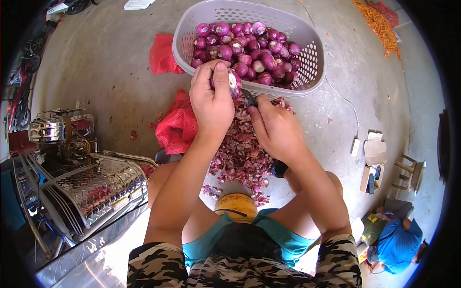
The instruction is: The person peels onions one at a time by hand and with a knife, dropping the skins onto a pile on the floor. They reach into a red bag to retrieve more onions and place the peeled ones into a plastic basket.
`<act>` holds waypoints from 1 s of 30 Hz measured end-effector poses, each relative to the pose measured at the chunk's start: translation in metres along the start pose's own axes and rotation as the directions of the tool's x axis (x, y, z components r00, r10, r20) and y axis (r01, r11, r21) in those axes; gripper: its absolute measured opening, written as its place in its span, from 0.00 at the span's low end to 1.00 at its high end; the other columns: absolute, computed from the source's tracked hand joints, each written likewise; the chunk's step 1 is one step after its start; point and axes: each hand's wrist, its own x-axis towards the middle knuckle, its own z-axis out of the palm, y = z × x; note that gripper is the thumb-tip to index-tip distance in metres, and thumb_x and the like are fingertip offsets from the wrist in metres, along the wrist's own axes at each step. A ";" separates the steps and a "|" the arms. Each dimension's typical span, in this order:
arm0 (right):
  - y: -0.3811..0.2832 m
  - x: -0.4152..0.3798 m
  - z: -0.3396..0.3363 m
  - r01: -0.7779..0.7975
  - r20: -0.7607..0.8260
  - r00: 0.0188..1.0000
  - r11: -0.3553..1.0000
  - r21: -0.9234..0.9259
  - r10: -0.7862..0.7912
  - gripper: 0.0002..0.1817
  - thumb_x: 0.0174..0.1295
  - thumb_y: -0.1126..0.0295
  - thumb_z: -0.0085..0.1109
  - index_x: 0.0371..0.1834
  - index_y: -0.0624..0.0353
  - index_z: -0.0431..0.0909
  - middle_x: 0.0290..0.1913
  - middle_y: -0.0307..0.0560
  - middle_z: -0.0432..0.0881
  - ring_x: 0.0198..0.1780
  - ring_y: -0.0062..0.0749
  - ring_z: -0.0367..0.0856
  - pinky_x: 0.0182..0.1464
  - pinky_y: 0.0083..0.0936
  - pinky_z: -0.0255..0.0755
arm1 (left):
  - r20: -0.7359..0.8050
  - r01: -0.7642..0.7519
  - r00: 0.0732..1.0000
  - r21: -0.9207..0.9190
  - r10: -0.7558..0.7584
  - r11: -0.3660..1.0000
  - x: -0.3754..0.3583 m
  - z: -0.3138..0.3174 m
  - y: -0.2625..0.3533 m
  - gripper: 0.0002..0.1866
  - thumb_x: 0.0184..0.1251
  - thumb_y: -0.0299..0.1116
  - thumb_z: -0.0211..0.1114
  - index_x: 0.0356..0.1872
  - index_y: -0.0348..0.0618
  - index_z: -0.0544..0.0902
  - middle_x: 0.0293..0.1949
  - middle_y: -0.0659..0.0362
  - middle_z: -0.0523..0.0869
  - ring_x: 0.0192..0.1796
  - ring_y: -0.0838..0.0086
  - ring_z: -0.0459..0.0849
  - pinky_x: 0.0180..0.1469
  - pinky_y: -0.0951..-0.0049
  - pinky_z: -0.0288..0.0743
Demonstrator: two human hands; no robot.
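Note:
My left hand (212, 96) is closed around a red onion (234, 82), its pale cut end facing right beside my thumb. A small dark-bladed knife (249, 98) is gripped in my right hand (277, 126), with the blade close against the lower right of that onion. Both hands are in front of the near rim of a grey plastic basket (307, 38). Many purple-red onions (257, 57) fill its bottom, several with trimmed ends. Beneath my wrists, a heap of papery onion skins (242, 144) covers the floor and partly hides behind my forearms.
Red mesh bags (176, 127) lie left of the heap, and a red sack (164, 54) sits beside the basket. A yellow container (236, 205) is between my legs. Metal machinery (103, 182) stands at left. A white cable (346, 101) crosses the floor; a person in blue (398, 245) is lower right.

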 end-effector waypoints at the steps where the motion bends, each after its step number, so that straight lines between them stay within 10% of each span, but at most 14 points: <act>1: -0.001 0.001 0.001 0.000 -0.001 1.000 1.000 -0.003 0.000 0.09 0.62 0.69 0.50 0.33 0.64 0.66 0.20 0.59 0.77 0.25 0.56 0.78 0.27 0.48 0.70 | -0.005 -0.047 0.999 0.044 0.047 0.998 0.000 0.001 0.000 0.12 0.70 0.34 0.54 0.35 0.35 0.79 0.34 0.53 0.81 0.38 0.64 0.79 0.44 0.67 0.70; 7: -0.001 0.002 0.001 0.008 -0.013 1.000 1.000 -0.019 -0.008 0.09 0.62 0.69 0.51 0.33 0.64 0.67 0.20 0.59 0.77 0.24 0.56 0.78 0.27 0.47 0.71 | -0.011 -0.079 0.997 0.070 0.080 0.994 0.000 0.003 -0.001 0.12 0.70 0.33 0.53 0.35 0.35 0.79 0.32 0.52 0.81 0.37 0.63 0.79 0.42 0.66 0.70; 11: 0.000 0.000 0.010 0.012 -0.044 0.999 0.999 -0.044 -0.014 0.09 0.60 0.69 0.52 0.32 0.64 0.67 0.20 0.58 0.77 0.24 0.53 0.79 0.26 0.45 0.72 | -0.003 0.151 0.988 -0.102 -0.152 0.983 -0.002 0.005 0.000 0.16 0.73 0.37 0.49 0.34 0.35 0.79 0.32 0.56 0.81 0.34 0.67 0.78 0.40 0.67 0.70; 16: -0.003 -0.006 0.030 -0.012 -0.056 0.998 0.994 -0.107 0.006 0.08 0.61 0.71 0.51 0.33 0.64 0.66 0.18 0.56 0.75 0.23 0.51 0.78 0.24 0.43 0.71 | 0.053 0.619 0.694 -0.554 -0.718 0.557 -0.001 0.009 0.001 0.20 0.74 0.47 0.44 0.38 0.43 0.78 0.32 0.61 0.80 0.30 0.71 0.78 0.34 0.71 0.70; 23: 0.002 -0.006 0.046 0.013 -0.061 0.998 0.979 -0.204 -0.026 0.08 0.57 0.72 0.53 0.33 0.63 0.66 0.23 0.52 0.77 0.22 0.47 0.79 0.22 0.39 0.72 | 0.347 0.735 0.456 -0.666 -0.820 0.127 -0.001 0.000 -0.002 0.21 0.72 0.51 0.42 0.42 0.44 0.73 0.31 0.58 0.78 0.27 0.70 0.75 0.29 0.71 0.72; 30: 0.003 -0.005 0.049 0.056 -0.057 0.996 0.969 -0.239 -0.072 0.19 0.58 0.68 0.51 0.50 0.67 0.70 0.23 0.50 0.79 0.23 0.42 0.81 0.23 0.35 0.75 | 0.428 0.743 0.433 -0.668 -0.793 0.045 0.000 -0.006 0.004 0.21 0.70 0.44 0.41 0.45 0.36 0.73 0.36 0.52 0.80 0.37 0.65 0.78 0.38 0.67 0.74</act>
